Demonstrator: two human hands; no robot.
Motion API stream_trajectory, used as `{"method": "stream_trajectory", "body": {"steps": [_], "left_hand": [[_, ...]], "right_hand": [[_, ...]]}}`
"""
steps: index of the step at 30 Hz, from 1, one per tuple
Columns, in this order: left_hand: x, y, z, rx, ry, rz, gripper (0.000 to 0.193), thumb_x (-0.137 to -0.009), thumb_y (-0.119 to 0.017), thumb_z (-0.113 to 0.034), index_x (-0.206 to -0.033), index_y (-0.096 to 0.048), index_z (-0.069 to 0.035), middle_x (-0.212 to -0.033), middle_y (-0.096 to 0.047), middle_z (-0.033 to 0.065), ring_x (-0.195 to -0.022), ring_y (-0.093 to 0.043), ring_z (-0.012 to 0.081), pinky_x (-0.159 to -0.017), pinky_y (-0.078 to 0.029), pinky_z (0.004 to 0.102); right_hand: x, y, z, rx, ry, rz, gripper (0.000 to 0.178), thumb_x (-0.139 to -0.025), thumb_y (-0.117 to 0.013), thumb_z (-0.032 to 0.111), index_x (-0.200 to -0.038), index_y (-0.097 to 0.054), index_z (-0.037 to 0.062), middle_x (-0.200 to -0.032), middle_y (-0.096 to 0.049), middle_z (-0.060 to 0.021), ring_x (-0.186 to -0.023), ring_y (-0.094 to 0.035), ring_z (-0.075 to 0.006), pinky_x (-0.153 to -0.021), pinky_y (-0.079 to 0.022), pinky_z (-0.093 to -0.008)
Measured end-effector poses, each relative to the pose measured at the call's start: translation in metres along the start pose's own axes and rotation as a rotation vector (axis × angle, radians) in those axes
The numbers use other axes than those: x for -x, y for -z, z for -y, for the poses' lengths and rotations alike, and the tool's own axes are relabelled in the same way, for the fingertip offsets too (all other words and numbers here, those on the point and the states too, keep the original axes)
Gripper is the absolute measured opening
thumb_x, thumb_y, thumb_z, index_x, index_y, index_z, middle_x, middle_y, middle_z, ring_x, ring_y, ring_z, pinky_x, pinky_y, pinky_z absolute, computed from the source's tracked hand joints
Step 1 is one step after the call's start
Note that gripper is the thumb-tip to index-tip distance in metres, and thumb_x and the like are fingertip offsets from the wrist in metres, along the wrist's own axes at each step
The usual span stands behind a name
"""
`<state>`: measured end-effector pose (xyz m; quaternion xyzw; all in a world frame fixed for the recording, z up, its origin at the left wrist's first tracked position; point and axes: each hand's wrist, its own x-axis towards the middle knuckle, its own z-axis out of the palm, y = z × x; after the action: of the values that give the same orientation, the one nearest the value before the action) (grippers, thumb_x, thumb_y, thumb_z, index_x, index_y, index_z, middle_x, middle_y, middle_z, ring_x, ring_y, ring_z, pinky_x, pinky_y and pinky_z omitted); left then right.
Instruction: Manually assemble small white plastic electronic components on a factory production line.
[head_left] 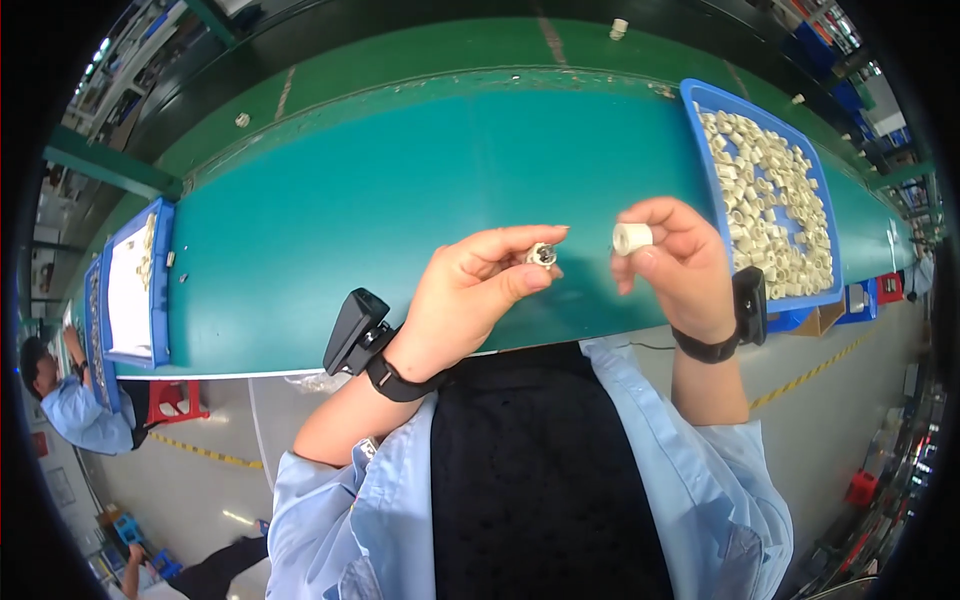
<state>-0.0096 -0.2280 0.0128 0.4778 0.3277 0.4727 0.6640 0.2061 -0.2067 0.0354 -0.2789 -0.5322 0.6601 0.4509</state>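
Observation:
Over the green work surface my two hands face each other, a short gap between them. My left hand point(470, 285) pinches a small part with a metal inside and a cream rim point(542, 255) between thumb and fingers. In my right hand point(685, 262) a cream cylindrical sleeve point(631, 238) is held by thumb and fingertips, its round hole turned toward the left hand. The two parts are apart. To the right of my right hand a blue tray point(832, 225) holds many similar cream sleeves point(765, 215).
The green bench point(400, 180) runs across in front of me. Blue trays point(160, 290) stand at its left end, one with a white sheet and cream parts. A co-worker point(85, 400) is beside them. A red stool point(178, 400) stands below. Loose cream parts point(619, 28) lie beyond the bench.

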Motion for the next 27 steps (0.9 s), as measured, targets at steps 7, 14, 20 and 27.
{"method": "stream_trajectory", "body": {"steps": [7,14,20,27], "left_hand": [[0.003,0.004,0.002,0.014,-0.067,0.005,0.027,-0.081,-0.062,0.0,-0.108,-0.058,-0.003,-0.089,-0.06,0.0012,-0.082,-0.055,0.0073,-0.074,-0.045,0.0204],[0.009,0.005,0.003,-0.063,-0.152,-0.024,0.022,-0.076,-0.066,0.002,-0.096,-0.059,-0.003,-0.089,-0.059,0.0008,-0.078,-0.053,0.0067,-0.069,-0.044,0.02],[0.008,0.008,0.007,-0.21,-0.291,-0.091,0.021,-0.071,-0.069,0.003,-0.088,-0.058,-0.004,-0.087,-0.06,0.0034,-0.078,-0.056,0.0101,-0.066,-0.045,0.0226],[0.009,0.008,0.006,-0.534,-0.569,-0.17,0.024,-0.065,-0.071,0.005,-0.078,-0.054,-0.006,-0.084,-0.06,0.0088,-0.074,-0.059,0.0202,-0.064,-0.047,0.0278]], "right_hand": [[-0.011,-0.013,-0.007,0.054,0.081,0.038,0.023,-0.083,-0.056,0.002,-0.106,-0.052,-0.0017,-0.091,-0.058,-0.0076,-0.076,-0.057,-0.0088,-0.064,-0.046,-0.02],[-0.008,-0.035,0.006,0.5,0.108,0.026,0.014,-0.085,-0.055,0.007,-0.096,-0.053,-0.0024,-0.085,-0.058,-0.0064,-0.072,-0.055,-0.0089,-0.062,-0.044,-0.0196],[-0.01,-0.043,-0.001,0.335,0.168,-0.096,0.015,-0.081,-0.064,0.006,-0.09,-0.055,-0.002,-0.077,-0.06,-0.0051,-0.066,-0.056,-0.0077,-0.058,-0.045,-0.0178],[-0.008,-0.051,-0.012,0.283,0.149,-0.117,0.014,-0.08,-0.065,0.003,-0.088,-0.055,-0.0019,-0.077,-0.061,-0.006,-0.065,-0.055,-0.0066,-0.057,-0.044,-0.017]]}}
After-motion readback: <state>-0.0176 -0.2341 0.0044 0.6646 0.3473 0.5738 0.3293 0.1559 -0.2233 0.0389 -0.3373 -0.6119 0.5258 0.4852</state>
